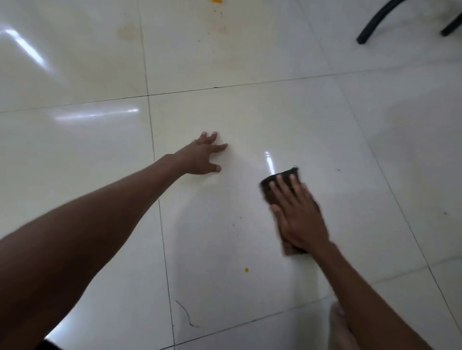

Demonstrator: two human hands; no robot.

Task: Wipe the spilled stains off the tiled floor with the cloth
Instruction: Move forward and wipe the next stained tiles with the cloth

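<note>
My right hand (298,214) lies flat on a dark brown cloth (271,184), pressing it against the glossy white tiled floor (250,120). The cloth sticks out past the fingertips and under the wrist. My left hand (203,156) rests on the floor further left and farther away, fingers spread, holding nothing. A small orange spot (246,269) sits on the tile near me, left of my right forearm. Tiny orange specks (234,224) lie between the hands. Far ahead, a faint orange-brown smear (220,30) and an orange blob (217,1) mark the top tile.
Black curved furniture legs (372,25) stand at the top right. A thin dark hair-like strand (186,316) lies on the tile near the bottom grout line. Part of a foot (337,314) shows under my right forearm. Light reflections streak the tiles at left.
</note>
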